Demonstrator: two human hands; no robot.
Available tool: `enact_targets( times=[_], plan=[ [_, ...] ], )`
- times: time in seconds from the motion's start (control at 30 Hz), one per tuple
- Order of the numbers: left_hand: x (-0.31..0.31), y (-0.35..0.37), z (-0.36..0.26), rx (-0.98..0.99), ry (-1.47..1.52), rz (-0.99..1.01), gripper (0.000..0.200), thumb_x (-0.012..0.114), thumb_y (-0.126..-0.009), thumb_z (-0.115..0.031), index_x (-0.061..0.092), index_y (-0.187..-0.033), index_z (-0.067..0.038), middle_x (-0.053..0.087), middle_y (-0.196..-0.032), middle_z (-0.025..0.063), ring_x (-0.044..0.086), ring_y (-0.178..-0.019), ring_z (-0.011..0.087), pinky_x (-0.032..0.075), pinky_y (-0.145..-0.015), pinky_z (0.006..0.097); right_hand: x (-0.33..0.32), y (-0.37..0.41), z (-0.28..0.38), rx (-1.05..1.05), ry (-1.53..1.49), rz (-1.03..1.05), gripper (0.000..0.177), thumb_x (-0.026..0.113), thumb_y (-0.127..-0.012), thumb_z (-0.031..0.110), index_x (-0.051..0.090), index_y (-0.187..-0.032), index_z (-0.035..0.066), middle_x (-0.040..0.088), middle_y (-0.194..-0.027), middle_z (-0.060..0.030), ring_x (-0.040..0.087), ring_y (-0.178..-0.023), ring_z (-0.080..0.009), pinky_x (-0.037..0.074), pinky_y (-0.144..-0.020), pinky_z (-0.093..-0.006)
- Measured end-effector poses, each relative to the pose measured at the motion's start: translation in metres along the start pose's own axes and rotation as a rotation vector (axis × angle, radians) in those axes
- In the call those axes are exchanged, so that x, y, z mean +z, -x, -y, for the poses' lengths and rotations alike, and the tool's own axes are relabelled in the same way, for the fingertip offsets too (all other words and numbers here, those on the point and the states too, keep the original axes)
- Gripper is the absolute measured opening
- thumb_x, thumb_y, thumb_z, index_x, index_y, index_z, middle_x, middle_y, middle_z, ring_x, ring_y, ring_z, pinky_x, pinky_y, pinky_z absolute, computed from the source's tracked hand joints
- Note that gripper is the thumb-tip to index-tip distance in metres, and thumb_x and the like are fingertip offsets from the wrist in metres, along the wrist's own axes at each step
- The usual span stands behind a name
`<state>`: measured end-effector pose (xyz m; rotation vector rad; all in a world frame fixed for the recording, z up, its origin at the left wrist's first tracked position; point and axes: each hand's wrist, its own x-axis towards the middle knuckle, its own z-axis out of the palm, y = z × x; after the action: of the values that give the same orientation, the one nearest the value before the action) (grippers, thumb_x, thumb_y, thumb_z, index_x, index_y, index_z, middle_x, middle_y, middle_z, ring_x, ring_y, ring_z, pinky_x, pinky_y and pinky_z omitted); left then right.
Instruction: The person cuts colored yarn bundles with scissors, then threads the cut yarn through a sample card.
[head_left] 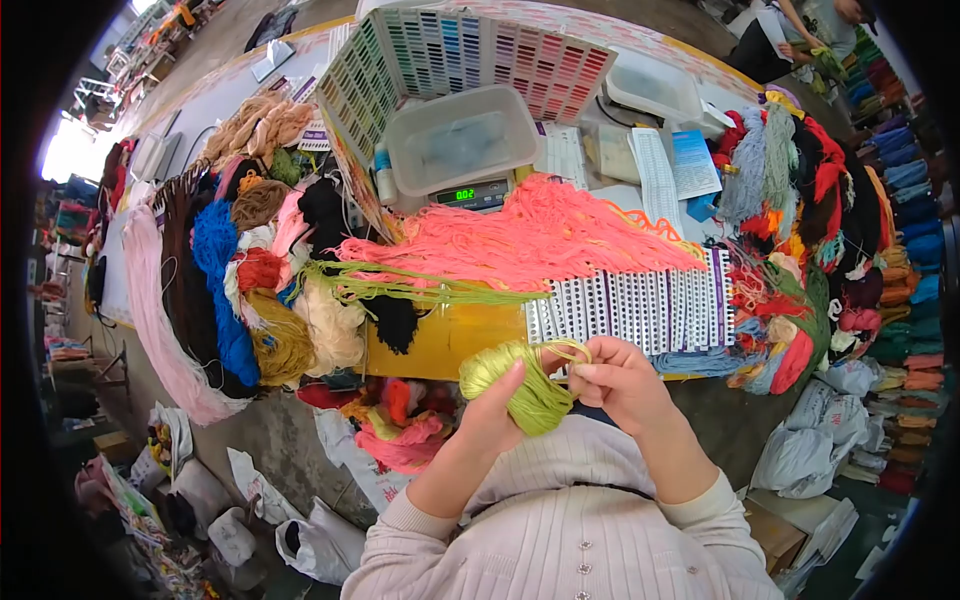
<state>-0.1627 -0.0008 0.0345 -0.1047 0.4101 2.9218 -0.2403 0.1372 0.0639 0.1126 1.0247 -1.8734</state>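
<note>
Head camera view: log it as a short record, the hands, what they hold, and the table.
left hand: cups yellow-green yarn bundle
right hand: pinches a loop of its strand
table front: white perforated card partly under coral-pink yarn heap
table back: digital scale carrying clear plastic tub, colour sample chart behind

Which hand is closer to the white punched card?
Right. The right hand sits just below the white punched card; the left hand is farther lower-left, holding the green yarn bundle.
</note>
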Motion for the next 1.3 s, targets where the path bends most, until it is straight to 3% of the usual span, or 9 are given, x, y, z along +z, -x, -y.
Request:
enact_targets(
  times=[0.23, 0.3, 0.63, 0.83, 1.0, 1.13, 1.2, 1.23, 1.3],
  plan=[
    [-0.002, 0.0, 0.006, -0.07, -0.174, -0.123, 0.06, 0.038, -0.081, -0.038, 0.022, -0.123, 0.001, 0.033, -0.121, 0.0126, 0.037, -0.109, 0.0215, 0.03, -0.091, 0.0351, 0.023, -0.004, 0.003, 0.005, 0.22, -0.158, 0.014, 0.053, -0.073, 0.004, 0.057, -0.084, -0.003, 0.048, -0.06, 0.0013, 0.033, -0.045, -0.0021, 0.024, -0.039, -0.017],
    [-0.005, -0.001, 0.007, -0.041, -0.15, -0.078, 0.055, 0.038, -0.083, -0.032, 0.023, -0.123, 0.002, 0.035, -0.12, 0.0112, 0.038, -0.108, 0.0195, 0.031, -0.089, 0.0329, 0.02, -0.006, -0.001, -0.009, 0.312, -0.158, 0.014, 0.053, -0.072, 0.003, 0.057, -0.084, -0.004, 0.047, -0.058, 0.0021, 0.034, -0.045, -0.0017, 0.024, -0.039, -0.017],
    [0.001, -0.007, 0.002, -0.041, 0.079, -0.06, 0.051, 0.042, -0.082, -0.027, 0.026, -0.122, 0.002, 0.038, -0.117, 0.0109, 0.041, -0.104, 0.0184, 0.034, -0.086, 0.0313, 0.015, -0.009, 0.004, 0.002, 0.131, -0.103, 0.015, 0.054, -0.073, 0.003, 0.059, -0.086, -0.002, 0.047, -0.058, 0.0043, 0.031, -0.045, -0.0003, 0.022, -0.039, -0.0161],
    [0.007, -0.016, 0.003, -0.083, -0.02, -0.243, 0.045, 0.039, -0.083, -0.02, 0.027, -0.12, 0.003, 0.04, -0.114, 0.0133, 0.043, -0.103, 0.0206, 0.035, -0.087, 0.0338, 0.003, -0.012, 0.001, -0.08, 0.13, -0.09, 0.014, 0.053, -0.072, 0.002, 0.059, -0.084, -0.003, 0.048, -0.06, 0.0036, 0.031, -0.045, -0.0007, 0.022, -0.04, -0.0161],
    [0.001, -0.023, 0.008, -0.058, 0.028, -0.29, 0.032, 0.039, -0.084, -0.017, 0.04, -0.109, 0.002, 0.047, -0.1, 0.0082, 0.048, -0.09, 0.0164, 0.039, -0.079, 0.0302, -0.001, -0.015, 0.01, -0.091, 0.041, -0.08, 0.009, 0.052, -0.073, 0.002, 0.057, -0.079, -0.002, 0.049, -0.063, 0.0009, 0.033, -0.047, -0.0019, 0.023, -0.04, -0.0176],
    [0.001, -0.03, 0.012, 0.084, 0.12, -0.168, 0.021, 0.043, -0.083, -0.019, 0.05, -0.089, -0.001, 0.051, -0.08, 0.0037, 0.05, -0.071, 0.0116, 0.042, -0.066, 0.0249, -0.018, -0.003, 0.023, 0.166, -0.202, 0.084, 0.006, 0.05, -0.074, 0.005, 0.052, -0.078, 0.001, 0.05, -0.063, -0.0017, 0.034, -0.046, -0.004, 0.025, -0.04, -0.0195],
    [-0.002, -0.035, 0.005, -0.137, -0.223, -0.204, 0.02, 0.045, -0.081, -0.021, 0.05, -0.082, -0.001, 0.051, -0.07, 0.0027, 0.048, -0.06, 0.01, 0.041, -0.057, 0.0226, -0.032, 0.003, 0.031, 0.302, -0.304, 0.203, 0.005, 0.05, -0.075, 0.006, 0.05, -0.077, 0.002, 0.05, -0.061, -0.0022, 0.034, -0.045, -0.0051, 0.027, -0.04, -0.02],
    [-0.004, -0.038, -0.001, -0.245, -0.396, -0.22, 0.021, 0.047, -0.08, -0.022, 0.051, -0.078, -0.002, 0.05, -0.066, 0.0022, 0.046, -0.055, 0.0091, 0.04, -0.053, 0.0215, -0.033, 0.006, 0.038, 0.369, -0.202, 0.141, 0.004, 0.051, -0.073, 0.005, 0.051, -0.072, 0.002, 0.048, -0.058, -0.0014, 0.036, -0.045, -0.006, 0.03, -0.042, -0.0205],
    [-0.003, -0.048, -0.016, -0.325, -0.468, -0.198, 0.02, 0.048, -0.078, -0.019, 0.052, -0.077, 0.0, 0.049, -0.059, 0.0031, 0.043, -0.047, 0.009, 0.035, -0.045, 0.0202, -0.03, 0.016, 0.055, 0.13, 0.698, -0.006, 0.007, 0.052, -0.072, 0.004, 0.052, -0.067, 0.0, 0.047, -0.056, -0.0018, 0.038, -0.045, -0.0066, 0.032, -0.042, -0.0211]
  ],
)
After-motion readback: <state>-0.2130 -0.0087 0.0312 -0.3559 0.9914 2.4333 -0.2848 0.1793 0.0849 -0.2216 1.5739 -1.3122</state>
